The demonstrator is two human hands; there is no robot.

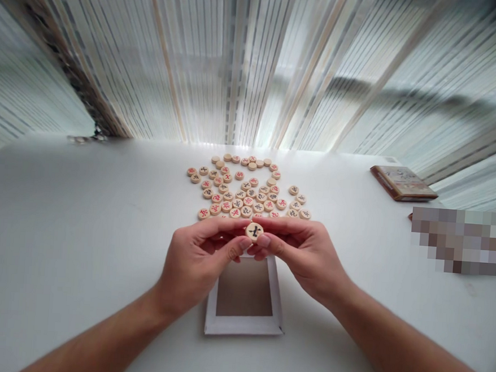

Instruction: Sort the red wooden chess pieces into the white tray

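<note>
Between the fingertips of both hands is a round wooden Chinese chess piece point(254, 232) with a black character, its face turned towards me. My left hand point(203, 253) pinches its left side, and my right hand point(300, 252) pinches its right side. Directly below the hands lies a shallow white open box point(244, 325) with a brown-grey inside; its far end is partly hidden by my fingers. Just beyond the hands, many more Chinese chess pieces point(248, 201) are spread on the white table, with red or black characters, a few showing plain faces.
A brown-edged box with a printed top point(404, 183) lies at the far right of the white table point(101, 215). Nearer on the right is a pixelated patch. Striped curtains point(214, 59) hang behind the table's far edge.
</note>
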